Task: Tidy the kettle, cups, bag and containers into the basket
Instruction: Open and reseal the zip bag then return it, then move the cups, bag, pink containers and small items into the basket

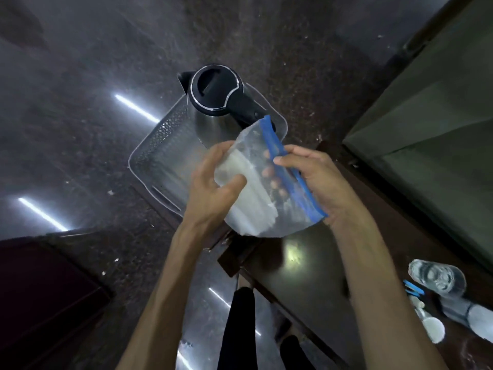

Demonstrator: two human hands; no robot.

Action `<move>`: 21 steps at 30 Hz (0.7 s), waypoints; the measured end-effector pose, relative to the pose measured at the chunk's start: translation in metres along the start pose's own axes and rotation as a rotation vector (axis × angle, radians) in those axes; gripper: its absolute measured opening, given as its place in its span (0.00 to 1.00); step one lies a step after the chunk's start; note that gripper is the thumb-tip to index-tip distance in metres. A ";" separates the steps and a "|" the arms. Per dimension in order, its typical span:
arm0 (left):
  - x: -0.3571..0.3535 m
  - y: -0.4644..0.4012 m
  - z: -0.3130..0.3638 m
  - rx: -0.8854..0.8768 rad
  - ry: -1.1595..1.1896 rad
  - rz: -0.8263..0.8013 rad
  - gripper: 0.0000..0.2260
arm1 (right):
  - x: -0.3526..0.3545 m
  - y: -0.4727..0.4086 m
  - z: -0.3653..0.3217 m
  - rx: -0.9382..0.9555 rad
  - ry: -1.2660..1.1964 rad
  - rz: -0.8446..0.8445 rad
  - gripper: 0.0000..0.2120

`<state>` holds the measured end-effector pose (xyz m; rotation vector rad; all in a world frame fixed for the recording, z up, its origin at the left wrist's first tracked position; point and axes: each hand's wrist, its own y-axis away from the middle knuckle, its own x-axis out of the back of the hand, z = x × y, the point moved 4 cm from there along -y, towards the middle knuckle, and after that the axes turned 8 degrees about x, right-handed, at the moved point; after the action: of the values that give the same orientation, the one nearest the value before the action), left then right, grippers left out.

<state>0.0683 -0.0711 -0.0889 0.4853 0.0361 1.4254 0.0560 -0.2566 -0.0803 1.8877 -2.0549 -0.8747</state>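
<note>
A steel kettle with a black lid and handle stands in the far half of a clear mesh-walled basket. Above the basket's near half I hold a clear zip bag with a blue seal strip; stacked white cups show through it. My left hand grips the bag's bottom end around the cups. My right hand pinches the blue seal at the bag's mouth. A clear glass container and small white containers lie on the dark table at the lower right.
The basket rests at the corner of a dark wooden table over a shiny stone floor. A green wall panel rises on the right. A dark red piece of furniture sits at the lower left. My legs show below.
</note>
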 end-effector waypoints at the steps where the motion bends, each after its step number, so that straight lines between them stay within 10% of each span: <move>1: -0.008 0.001 -0.004 0.015 0.013 -0.015 0.20 | 0.006 -0.001 0.001 0.002 0.015 0.028 0.07; 13: -0.157 0.037 -0.110 0.298 -0.538 -0.480 0.33 | 0.163 0.032 0.088 -0.198 0.852 0.460 0.12; 21: -0.234 0.081 -0.127 0.201 -0.512 -0.461 0.11 | 0.252 0.100 0.139 -0.314 0.916 0.762 0.14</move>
<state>-0.0844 -0.2502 -0.2371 0.9329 -0.1154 0.8209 -0.1395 -0.4606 -0.1938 0.8984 -1.6510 -0.0717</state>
